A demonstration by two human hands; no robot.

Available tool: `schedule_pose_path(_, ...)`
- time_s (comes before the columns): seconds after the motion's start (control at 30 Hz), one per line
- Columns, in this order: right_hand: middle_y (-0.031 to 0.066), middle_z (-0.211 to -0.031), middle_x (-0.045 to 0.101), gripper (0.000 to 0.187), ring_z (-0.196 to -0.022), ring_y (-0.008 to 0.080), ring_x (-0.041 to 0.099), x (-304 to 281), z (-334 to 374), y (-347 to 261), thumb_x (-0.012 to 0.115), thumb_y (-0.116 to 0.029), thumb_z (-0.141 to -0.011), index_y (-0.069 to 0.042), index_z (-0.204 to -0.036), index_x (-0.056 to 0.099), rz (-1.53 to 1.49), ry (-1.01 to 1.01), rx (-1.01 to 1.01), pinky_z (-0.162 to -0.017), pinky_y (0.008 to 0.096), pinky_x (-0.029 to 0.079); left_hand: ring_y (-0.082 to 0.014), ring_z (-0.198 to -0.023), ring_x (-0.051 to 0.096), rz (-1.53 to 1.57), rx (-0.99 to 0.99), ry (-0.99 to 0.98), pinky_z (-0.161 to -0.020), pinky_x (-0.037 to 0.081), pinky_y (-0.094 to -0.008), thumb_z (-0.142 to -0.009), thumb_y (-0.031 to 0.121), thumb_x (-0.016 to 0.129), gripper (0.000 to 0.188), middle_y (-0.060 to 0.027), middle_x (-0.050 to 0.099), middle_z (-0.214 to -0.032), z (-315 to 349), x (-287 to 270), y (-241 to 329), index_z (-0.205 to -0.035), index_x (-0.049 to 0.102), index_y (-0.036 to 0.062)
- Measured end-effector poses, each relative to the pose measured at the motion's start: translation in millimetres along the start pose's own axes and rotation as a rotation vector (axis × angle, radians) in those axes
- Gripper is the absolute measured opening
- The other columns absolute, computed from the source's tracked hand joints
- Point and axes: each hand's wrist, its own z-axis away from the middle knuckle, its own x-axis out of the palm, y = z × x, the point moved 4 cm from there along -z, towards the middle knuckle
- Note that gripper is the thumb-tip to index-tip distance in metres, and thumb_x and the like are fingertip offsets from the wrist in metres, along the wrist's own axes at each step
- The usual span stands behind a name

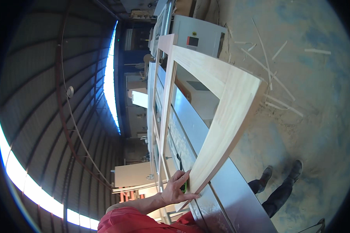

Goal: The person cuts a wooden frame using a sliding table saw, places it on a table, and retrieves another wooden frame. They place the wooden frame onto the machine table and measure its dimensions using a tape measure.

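Note:
A long pale wooden frame (225, 124) with an open rectangular middle runs from the lower centre to the top. It lies across a metal machine table (229, 182). My left hand (175, 191), with a red sleeve (124, 219) behind it, is closed on the near end of the frame. The thumb lies at the lower edge and the fingers at the upper one. A black and green object (184, 188), its kind unclear, shows beside the fingers, partly hidden. My right hand is out of view.
The whole scene appears turned sideways. A grey machine cabinet (196, 35) stands at the far end. Thin wood offcuts (268, 66) are scattered over the dusty floor (319, 116). Dark-trousered legs (278, 194) show beside the table. Pale board panels (134, 176) stand at the left.

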Motion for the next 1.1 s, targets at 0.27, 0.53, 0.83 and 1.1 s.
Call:
schedule_pose_path(0.27,0.0303,-0.14,0.045,0.056,-0.12,0.0442,0.05,14.2,-37.1,-18.9,0.045,-0.042,-0.106,0.005,-0.138,0.045,-0.039,0.124,0.005,-0.098,0.06,0.043,-0.0291,-0.081,0.058,0.057,0.094,0.067,-0.07,0.051,-0.0393,-0.068,0.052,0.091,0.102,-0.0175,0.057,-0.095,1.8,-1.9,-3.6,-0.139,0.052,-0.0093)
schedule_pose_path(0.53,0.0304,-0.138,0.046,0.057,-0.118,0.0451,0.051,0.7,-71.5,-7.6,0.043,-0.043,-0.106,0.005,-0.137,0.046,-0.01,0.202,-0.011,-0.097,0.0605,0.044,-0.0297,-0.082,0.06,0.056,0.068,0.083,-0.071,0.052,-0.0388,-0.067,0.052,0.091,0.101,-0.0178,0.058,-0.097,6.7,1.1,-8.6,-0.138,0.053,-0.0099)
schedule_pose_path(0.83,0.0305,-0.137,0.048,0.057,-0.117,0.0462,0.052,-29.6,-104.0,10.2,0.041,-0.044,-0.107,0.005,-0.135,0.047,0.029,0.283,0.009,-0.095,0.0612,0.044,-0.028,-0.079,0.059,0.047,0.07,0.132,-0.07,0.052,-0.0378,-0.067,0.053,0.09,0.1,-0.0161,0.057,-0.095,10.3,-1.9,-10.8,-0.137,0.055,-0.0079)
schedule_pose_path(1.1,0.0306,-0.136,0.049,0.058,-0.115,0.0471,0.053,-69.7,-139.8,26.7,0.04,-0.045,-0.107,0.005,-0.134,0.048,0.054,0.358,0.012,-0.094,0.0617,0.044,-0.0324,-0.085,0.063,0.065,0.009,0.134,-0.073,0.054,-0.0422,-0.071,0.057,0.085,0.092,-0.0149,0.058,-0.099,15.6,-5.0,-8.6,-0.139,0.057,0.0019)
